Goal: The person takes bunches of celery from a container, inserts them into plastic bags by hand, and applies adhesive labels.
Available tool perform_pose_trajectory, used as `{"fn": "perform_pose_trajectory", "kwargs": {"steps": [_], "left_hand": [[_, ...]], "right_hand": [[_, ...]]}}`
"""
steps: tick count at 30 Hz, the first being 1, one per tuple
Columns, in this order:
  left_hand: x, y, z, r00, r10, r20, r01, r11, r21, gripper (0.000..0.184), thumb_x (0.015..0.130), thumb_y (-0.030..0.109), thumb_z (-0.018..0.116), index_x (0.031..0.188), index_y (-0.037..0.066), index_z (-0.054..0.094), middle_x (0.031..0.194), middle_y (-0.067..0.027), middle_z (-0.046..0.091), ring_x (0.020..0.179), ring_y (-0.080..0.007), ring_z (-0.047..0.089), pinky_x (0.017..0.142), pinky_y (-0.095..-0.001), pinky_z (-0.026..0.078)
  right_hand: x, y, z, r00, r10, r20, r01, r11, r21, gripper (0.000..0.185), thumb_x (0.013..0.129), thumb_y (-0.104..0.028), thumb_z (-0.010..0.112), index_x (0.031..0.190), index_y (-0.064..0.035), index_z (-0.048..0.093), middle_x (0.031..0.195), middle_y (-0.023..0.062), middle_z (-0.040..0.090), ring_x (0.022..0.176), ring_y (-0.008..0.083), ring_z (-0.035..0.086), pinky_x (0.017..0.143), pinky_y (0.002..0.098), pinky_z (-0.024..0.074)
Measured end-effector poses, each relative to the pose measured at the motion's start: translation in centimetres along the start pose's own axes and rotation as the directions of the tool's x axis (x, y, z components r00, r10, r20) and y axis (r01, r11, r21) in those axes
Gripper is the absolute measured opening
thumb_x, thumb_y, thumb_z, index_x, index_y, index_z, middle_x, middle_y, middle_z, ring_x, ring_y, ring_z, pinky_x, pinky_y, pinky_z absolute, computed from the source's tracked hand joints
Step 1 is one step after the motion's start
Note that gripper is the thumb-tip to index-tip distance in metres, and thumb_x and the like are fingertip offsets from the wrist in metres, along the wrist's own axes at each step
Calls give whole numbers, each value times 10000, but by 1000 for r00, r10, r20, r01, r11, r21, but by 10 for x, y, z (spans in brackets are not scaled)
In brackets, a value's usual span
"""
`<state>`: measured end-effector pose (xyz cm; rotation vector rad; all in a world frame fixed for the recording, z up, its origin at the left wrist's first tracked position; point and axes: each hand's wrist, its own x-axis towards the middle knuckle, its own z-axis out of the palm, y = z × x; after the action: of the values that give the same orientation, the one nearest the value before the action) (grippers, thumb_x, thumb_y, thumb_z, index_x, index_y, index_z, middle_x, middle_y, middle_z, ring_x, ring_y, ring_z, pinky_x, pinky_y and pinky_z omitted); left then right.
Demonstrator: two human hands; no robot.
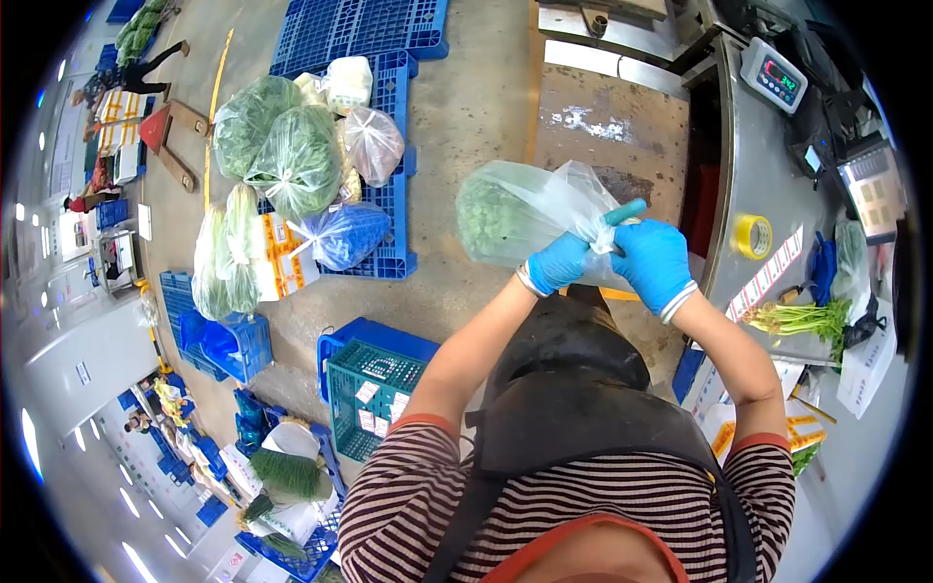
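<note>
A clear plastic bag [496, 216] of green vegetables hangs in front of me, its full end towards the left. Both hands wear blue gloves and meet at the bag's gathered neck. My left hand [559, 262] is closed around the neck, just beside the filled part. Pressed against the same twisted plastic is my right hand [651, 260], its fingers bent and closed on it. Loose film from the bag's mouth fans out above the hands. The exact kind of vegetable is blurred by the plastic.
Bagged greens [296, 160] sit on blue pallets [389, 97]. A metal bench [743, 160] at right carries a scale [775, 76], yellow tape [752, 236], a label strip [768, 275] and stalks [802, 319]. A green crate [350, 389] stands left; a pallet jack [170, 141] and person [121, 83] are farther off.
</note>
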<state>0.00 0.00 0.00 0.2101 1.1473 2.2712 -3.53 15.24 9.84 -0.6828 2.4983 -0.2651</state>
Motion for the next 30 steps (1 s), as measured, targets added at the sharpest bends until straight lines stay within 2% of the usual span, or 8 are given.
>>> {"fn": "perform_pose_trajectory", "kwargs": {"steps": [5,10,14,15,20,21,24,30], "left_hand": [[-21,-15,-35,988,-148,-49,149,806,572,402,860,229,692,1190,9,623,1135,-79,642,1039,-133,565,948,-326,449],[-56,-89,-98,848,-227,-479,-2,903,-430,187,946,190,564,861,43,643,806,-37,620,887,-165,592,957,-347,453],[-29,-58,-54,798,-67,-599,-320,794,-516,212,946,135,552,1106,7,602,912,-25,613,877,-171,592,980,-368,456],[-17,-29,-34,780,-117,-615,-292,801,-523,246,947,117,539,1161,0,577,976,-33,619,898,-173,594,999,-370,444],[2,-48,-47,925,-73,-374,249,858,448,510,891,12,494,1395,-6,420,1050,-47,608,911,-145,559,844,-305,464],[5,-63,-52,936,-94,-340,284,773,567,548,877,-3,493,1416,-2,395,1049,-45,606,911,-139,553,816,-300,465],[16,-37,-30,970,-176,-167,235,854,465,668,858,-35,490,1492,36,289,1304,-72,482,1122,-151,506,957,-281,415],[-7,-54,-27,877,-346,-333,477,706,524,470,825,88,671,1258,19,502,1051,-13,569,895,-116,509,785,-262,434]], "right_hand": [[4,79,51,986,-131,106,51,829,556,287,778,-196,652,1037,-74,668,889,160,672,793,279,659,749,366,510],[39,173,182,774,549,315,-555,349,755,248,790,-228,666,937,-30,687,921,145,681,862,253,635,811,357,489],[35,131,158,974,224,42,15,-248,969,237,908,-186,531,948,-25,700,913,39,687,820,141,604,788,294,471],[27,108,128,975,116,-188,171,136,976,253,922,-166,516,986,5,691,948,70,690,849,151,617,831,284,474],[18,93,111,996,-42,79,-89,-410,908,396,913,-139,582,1290,-20,559,1179,46,615,1036,146,594,922,314,490],[19,102,143,963,-82,-256,268,196,943,355,912,-141,593,1257,-57,596,1137,36,626,999,131,600,861,301,510],[13,81,137,992,-47,113,-122,-288,950,290,897,-162,614,1161,-47,640,1027,26,651,934,108,589,771,261,494],[17,58,139,925,368,-94,-181,645,742,217,773,-235,619,959,-138,676,954,135,683,879,333,646,779,405,503]]}}
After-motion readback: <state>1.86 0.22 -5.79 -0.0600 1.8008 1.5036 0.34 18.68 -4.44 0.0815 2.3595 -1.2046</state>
